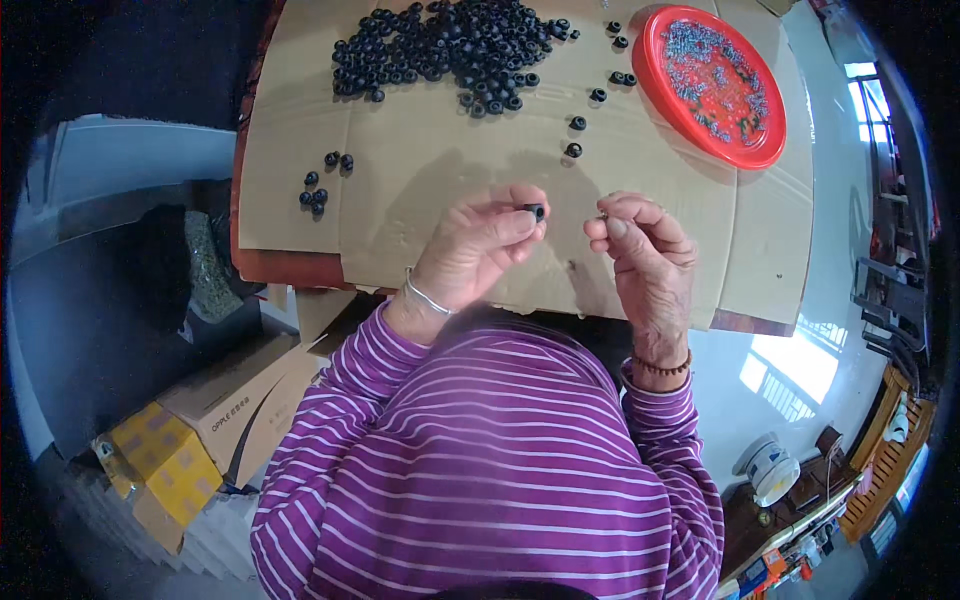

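Bead (536,211): small, black, round, pinched in left hand (478,248).

A home piecework spot: a cardboard-covered tabletop (420,190) with a heap of black beads (450,45), cardboard boxes (215,420) stacked beside it.

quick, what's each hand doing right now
Left hand: closed, pinching a small black ring in its fingertips.
Right hand: closed, fingertips pinched on something too small to identify.

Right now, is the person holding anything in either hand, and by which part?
The left hand pinches a small black ring by its sides between thumb and fingertips. The right hand pinches something tiny at its fingertips, too small to identify.
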Demonstrator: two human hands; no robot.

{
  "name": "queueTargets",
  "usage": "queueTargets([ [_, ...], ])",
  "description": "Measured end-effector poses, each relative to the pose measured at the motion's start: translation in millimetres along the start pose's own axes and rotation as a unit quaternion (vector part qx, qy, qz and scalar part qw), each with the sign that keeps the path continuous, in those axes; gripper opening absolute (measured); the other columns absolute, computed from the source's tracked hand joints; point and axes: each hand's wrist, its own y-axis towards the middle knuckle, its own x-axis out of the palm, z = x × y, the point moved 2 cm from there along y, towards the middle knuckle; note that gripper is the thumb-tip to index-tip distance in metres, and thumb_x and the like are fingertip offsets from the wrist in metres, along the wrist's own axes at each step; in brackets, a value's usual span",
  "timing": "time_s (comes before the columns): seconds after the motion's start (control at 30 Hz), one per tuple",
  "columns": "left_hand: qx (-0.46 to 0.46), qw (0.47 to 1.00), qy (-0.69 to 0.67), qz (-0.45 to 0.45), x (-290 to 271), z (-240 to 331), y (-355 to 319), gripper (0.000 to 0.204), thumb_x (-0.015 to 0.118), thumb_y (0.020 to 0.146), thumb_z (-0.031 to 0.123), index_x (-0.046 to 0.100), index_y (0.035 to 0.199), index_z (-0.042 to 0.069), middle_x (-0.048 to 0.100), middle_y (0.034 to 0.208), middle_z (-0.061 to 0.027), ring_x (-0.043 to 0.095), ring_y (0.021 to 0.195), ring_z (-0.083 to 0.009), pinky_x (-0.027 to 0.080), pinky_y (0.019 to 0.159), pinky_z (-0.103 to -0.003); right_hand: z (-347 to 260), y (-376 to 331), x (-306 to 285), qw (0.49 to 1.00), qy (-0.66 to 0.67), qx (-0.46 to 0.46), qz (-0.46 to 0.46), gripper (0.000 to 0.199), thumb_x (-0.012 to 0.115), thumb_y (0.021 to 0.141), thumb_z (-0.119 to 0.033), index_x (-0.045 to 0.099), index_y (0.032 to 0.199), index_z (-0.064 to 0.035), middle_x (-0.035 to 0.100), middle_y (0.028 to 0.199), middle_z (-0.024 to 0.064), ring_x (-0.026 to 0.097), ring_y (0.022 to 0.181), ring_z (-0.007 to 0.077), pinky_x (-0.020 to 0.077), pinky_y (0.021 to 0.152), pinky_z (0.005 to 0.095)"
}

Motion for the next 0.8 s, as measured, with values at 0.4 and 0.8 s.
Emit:
queueTargets([
  [0.4,0.011,0.998,0.061,0.033,11,-8,-4,0.023,0.057,0.081,0.003,0.059,0.103,0.002,0.062,0.097,-0.0101,0.057,0.075,-0.0107,0.044,0.058,-0.02,4,-19,12,0.99,-0.115,-0.081,0.0,0.019,0.059,0.079,0.008,0.056,0.097,0.005,0.059,0.094,0.0117,0.061,0.082,0.017,0.0511,0.073,0.0271],
  [0.8,0.057,0.984,0.17,0.015,11,-4,-5,0.025,0.056,0.082,-0.002,0.058,0.107,0.001,0.063,0.094,-0.0105,0.057,0.076,-0.0114,0.044,0.06,-0.023,4,-16,19,0.878,-0.362,-0.312,-0.026,0.031,0.061,0.072,0.015,0.055,0.102,0.0064,0.06,0.093,0.0116,0.06,0.083,0.0153,0.0482,0.074,0.0255],
])
